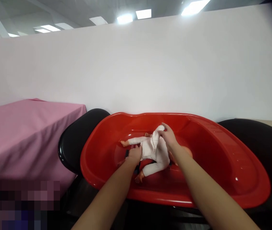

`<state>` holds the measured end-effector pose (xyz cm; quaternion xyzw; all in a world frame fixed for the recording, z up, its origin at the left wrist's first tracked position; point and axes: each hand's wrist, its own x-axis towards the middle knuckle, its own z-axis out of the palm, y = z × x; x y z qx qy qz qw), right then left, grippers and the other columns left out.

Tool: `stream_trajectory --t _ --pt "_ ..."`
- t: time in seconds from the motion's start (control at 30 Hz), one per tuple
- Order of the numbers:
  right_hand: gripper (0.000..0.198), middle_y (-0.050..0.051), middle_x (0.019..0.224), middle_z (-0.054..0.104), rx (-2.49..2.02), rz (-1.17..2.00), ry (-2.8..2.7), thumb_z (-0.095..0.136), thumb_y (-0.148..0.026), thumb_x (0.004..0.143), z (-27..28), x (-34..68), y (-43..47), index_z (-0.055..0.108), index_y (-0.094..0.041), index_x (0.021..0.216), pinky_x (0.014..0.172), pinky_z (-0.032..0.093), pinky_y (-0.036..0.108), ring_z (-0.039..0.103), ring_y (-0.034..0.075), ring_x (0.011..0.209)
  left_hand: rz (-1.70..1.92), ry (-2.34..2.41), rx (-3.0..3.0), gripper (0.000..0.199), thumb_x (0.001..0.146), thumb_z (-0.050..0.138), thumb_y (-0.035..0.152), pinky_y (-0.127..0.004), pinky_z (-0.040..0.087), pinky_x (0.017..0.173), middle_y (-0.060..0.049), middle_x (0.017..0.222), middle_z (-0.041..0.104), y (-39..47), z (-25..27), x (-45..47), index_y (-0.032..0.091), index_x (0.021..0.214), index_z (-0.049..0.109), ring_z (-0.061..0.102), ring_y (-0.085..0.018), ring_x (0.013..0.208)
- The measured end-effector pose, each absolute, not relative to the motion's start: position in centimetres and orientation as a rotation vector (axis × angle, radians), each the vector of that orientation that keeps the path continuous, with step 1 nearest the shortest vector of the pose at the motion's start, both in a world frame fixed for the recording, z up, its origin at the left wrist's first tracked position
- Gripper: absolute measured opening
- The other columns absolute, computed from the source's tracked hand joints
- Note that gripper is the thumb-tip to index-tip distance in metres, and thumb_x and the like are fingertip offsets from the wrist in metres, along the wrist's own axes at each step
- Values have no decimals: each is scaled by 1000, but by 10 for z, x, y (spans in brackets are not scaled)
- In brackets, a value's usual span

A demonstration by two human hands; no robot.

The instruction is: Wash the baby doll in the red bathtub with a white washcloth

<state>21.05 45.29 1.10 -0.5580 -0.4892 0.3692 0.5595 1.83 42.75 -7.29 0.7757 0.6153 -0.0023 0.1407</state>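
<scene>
With the left hand [134, 154] pressing the doll [154, 151] and right fingers [165, 131] pinching its white garment [157, 131] at twelve o'clock, a hard tug could slide it across the slick red tub [222, 179].

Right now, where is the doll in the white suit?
In the head view, the doll lies in the middle of the red tub, between the left hand and the right hand, which both grip its white clothing.

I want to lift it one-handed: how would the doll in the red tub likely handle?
The doll looks small and probably light. Its white outfit bunches where the right hand pinches it, so the cloth may slide. The limbs sprawl, so they may dangle. The left hand rests on it in the red tub.
</scene>
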Motion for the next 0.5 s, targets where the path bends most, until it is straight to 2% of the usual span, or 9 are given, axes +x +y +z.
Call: stream_trajectory --t 0.07,0.17,0.23,0.33,0.43,0.5 --pt "79 15 145 48 -1404 741 -1241 58 -20 64 7 211 458 45 -14 142 116 38 45 50 27 131 -30 1778 2236 62 83 55 13 -52 51 92 -24 132 56 427 -74 17 13 143 42 54 -39 123" --pt "81 16 150 39 -1431 634 -1424 55 -15 65 8 200 460 41 -12 145 123 26 42 38 25 142 28 1776 2186 65 78 65 30 -54 50 92 -23 136 54 427 -72 17 16 139 46 54 -42 123" --pt "82 15 153 33 -1377 586 -1546 52 -13 69 10 193 457 34 -15 150 123 27 41 37 24 142 125 1798 2139 54 82 59 36 -50 50 93 -18 137 55 427 -67 19 20 133 51 57 -38 120" --pt "85 13 156 28 -1341 514 -1703 46 -8 74 12 184 450 23 -17 155 122 30 40 33 22 145 316 1897 2112 37 89 45 26 -41 47 98 -11 131 60 429 -57 22 21 123 56 58 -29 118" --pt "82 16 156 31 -1433 476 -1798 41 -2 75 11 178 445 22 -10 154 123 27 35 27 20 149 437 2050 2184 33 90 43 20 -38 43 102 -12 124 61 435 -55 19 16 119 58 55 -26 118" --pt "82 16 159 26 -1539 466 -1910 41 -1 75 9 175 442 23 -11 154 121 32 36 29 22 148 400 2120 2201 33 90 45 21 -40 42 102 -15 123 61 443 -58 14 12 119 58 55 -29 118"
